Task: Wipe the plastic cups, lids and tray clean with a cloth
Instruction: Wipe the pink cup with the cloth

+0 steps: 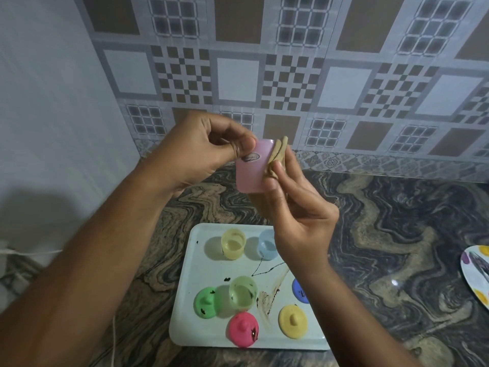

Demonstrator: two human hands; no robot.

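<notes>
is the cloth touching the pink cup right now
Touching. The head view shows the right hand pressing the cloth against the side of the pink cup.

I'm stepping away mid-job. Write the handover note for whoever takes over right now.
Left grip holds the pink cup up, off the tray.
Right grip presses the cloth to its side.
On tray: yellow cup, blue cup, green cup; green lid, pink lid, yellow lid, blue lid.
Done: nothing certain.
Left: pink cup, stained tray, spotted lids, other cups.
</notes>
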